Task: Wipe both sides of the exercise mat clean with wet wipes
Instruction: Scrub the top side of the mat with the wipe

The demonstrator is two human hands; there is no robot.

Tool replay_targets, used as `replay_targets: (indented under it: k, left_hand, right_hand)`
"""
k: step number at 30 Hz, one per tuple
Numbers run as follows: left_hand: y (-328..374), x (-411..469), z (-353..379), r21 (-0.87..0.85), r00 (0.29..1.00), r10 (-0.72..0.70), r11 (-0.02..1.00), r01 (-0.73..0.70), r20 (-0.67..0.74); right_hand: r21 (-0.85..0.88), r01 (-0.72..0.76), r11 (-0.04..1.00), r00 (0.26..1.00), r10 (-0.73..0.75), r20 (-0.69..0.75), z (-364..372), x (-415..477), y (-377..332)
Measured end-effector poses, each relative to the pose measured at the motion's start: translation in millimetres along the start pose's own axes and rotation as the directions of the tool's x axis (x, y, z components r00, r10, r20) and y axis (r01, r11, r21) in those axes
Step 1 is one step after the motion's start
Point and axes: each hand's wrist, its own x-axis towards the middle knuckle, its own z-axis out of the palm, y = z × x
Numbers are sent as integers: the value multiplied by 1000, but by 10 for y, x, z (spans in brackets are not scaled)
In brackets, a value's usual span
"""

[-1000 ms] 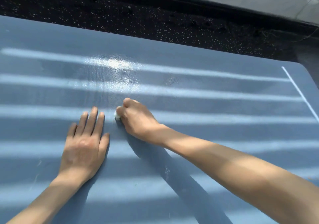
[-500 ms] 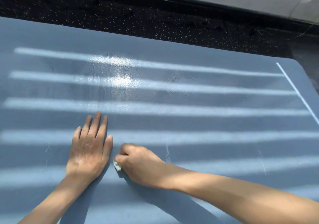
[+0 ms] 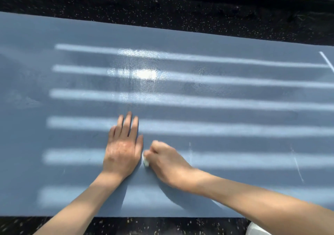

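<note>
A blue exercise mat [image 3: 226, 111] lies flat on the floor and fills most of the view, striped with bands of sunlight. A wet, shiny patch [image 3: 141, 73] glistens on its far middle. My left hand [image 3: 122, 149] rests flat on the mat, palm down, fingers together. Just to its right my right hand [image 3: 166, 160] is closed in a fist on a small white wet wipe [image 3: 145, 160], pressed against the mat; only a corner of the wipe shows.
Black speckled floor [image 3: 162, 12] borders the mat's far edge and also the near edge at the bottom. A white line [image 3: 326, 61] marks the mat near its right end. A white object [image 3: 256, 230] peeks in at the bottom right.
My right hand dragged the wipe toward me from beside the wet patch, then held close beside my left hand. The view shifted so the mat's near edge now shows.
</note>
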Motion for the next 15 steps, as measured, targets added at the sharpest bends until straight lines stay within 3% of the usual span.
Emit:
replay_targets:
  k: [4,7,8,11,13,15]
  left_hand:
    - [24,-151,7,10,1000,-16,1000,16,19]
    - [49,-295,-14,26,998,-9,1000,7,57]
    - [58,-336,-31,20,997,-6,1000,4,74]
    - [73,-451,-79,0,992,-9,1000,9,123]
    - [64,-466,-93,-8,992,-13,1000,14,126]
    - [64,-469,-88,-15,991,-7,1000,9,133]
  right_hand:
    - [82,152,985,961,-166,219,35,-289,-125]
    - [112,10,994,1000,-7,-26,62,-125,-26]
    - [127,-39,991,999,41,-10,96,-208,-61]
    - [129,144,981,977,-162,140,285,-632,-286]
    - [103,125,987,963,-145,225,196,-633,-294]
    - [92,71,993,987,-83,135,194,-568,-192]
